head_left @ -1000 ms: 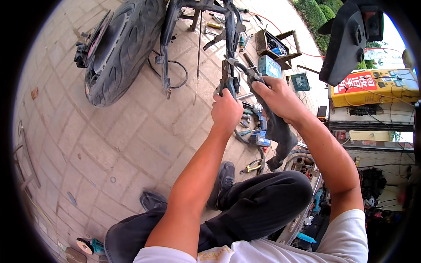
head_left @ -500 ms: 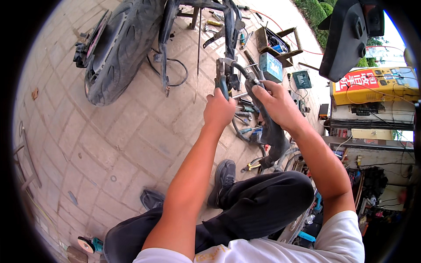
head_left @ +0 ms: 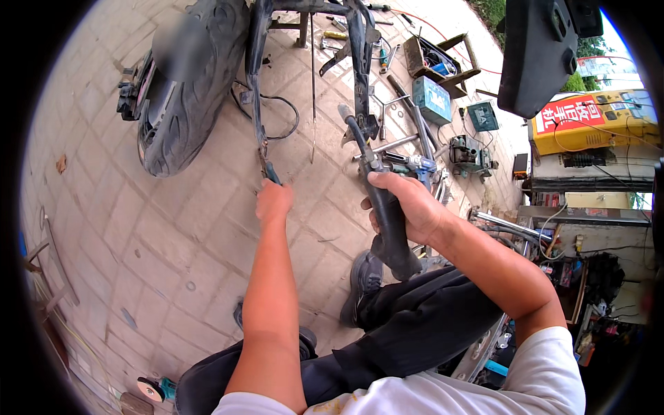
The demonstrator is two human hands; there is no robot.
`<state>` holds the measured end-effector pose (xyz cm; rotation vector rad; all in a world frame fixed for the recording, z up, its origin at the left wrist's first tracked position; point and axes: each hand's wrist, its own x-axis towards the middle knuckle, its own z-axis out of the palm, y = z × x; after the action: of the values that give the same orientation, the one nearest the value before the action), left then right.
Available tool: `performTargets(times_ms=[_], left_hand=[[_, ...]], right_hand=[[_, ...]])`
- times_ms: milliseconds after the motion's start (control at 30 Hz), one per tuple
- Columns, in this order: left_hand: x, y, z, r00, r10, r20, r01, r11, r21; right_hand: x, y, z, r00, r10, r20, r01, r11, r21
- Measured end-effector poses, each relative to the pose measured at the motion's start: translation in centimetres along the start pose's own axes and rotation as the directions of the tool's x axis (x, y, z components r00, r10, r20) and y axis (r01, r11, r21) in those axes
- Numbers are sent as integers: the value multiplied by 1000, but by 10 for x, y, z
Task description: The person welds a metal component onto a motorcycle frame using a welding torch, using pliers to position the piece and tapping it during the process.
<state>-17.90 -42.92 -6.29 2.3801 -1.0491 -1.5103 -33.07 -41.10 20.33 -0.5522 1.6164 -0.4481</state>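
Near the middle, my left hand (head_left: 274,200) is closed round the dark teal handles of a pair of pliers (head_left: 272,173). The pliers' jaws are at the lower end of the left tube of a black metal vehicle frame (head_left: 254,72); whether they grip it I cannot tell. My right hand (head_left: 413,207) is wrapped round a thick black tubular part (head_left: 389,225), thumb on top near a metal fitting. Its thinner, bent upper end with a grey tip reaches up beside the right frame tube (head_left: 362,62).
A tyred wheel (head_left: 197,104) lies left of the frame. To the right are a teal box (head_left: 433,99), a wooden crate (head_left: 443,62) and scattered tools and metal rods. A yellow machine (head_left: 595,128) stands at far right. An angle grinder (head_left: 158,389) lies at lower left.
My left hand has moved left and down with the pliers, from the right frame tube to the left tube's end. My right hand has shifted left and down with the black tubular part.
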Motion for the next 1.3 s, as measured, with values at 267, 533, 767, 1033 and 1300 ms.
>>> performTargets(times_ms=[267, 533, 767, 1033, 1300], left_hand=[[-16, 60, -38, 909, 414, 57, -307, 755, -579], [-76, 24, -53, 394, 741, 544, 69, 566, -821], [-82, 13, -24, 654, 653, 382, 159, 375, -913], [-102, 36, -21, 801, 520, 296, 31, 458, -888], [-108, 45, -16, 829, 472, 299, 21, 508, -861]], right_hand=[[42, 48, 63, 916, -351, -192, 317, 929, -190], [68, 59, 47, 930, -360, -68, 360, 933, -8], [97, 69, -57, 770, -549, 324, 615, 505, -605], [237, 88, -85, 398, -917, -33, 553, 269, -788], [268, 106, -57, 497, -867, -47, 620, 392, -680]])
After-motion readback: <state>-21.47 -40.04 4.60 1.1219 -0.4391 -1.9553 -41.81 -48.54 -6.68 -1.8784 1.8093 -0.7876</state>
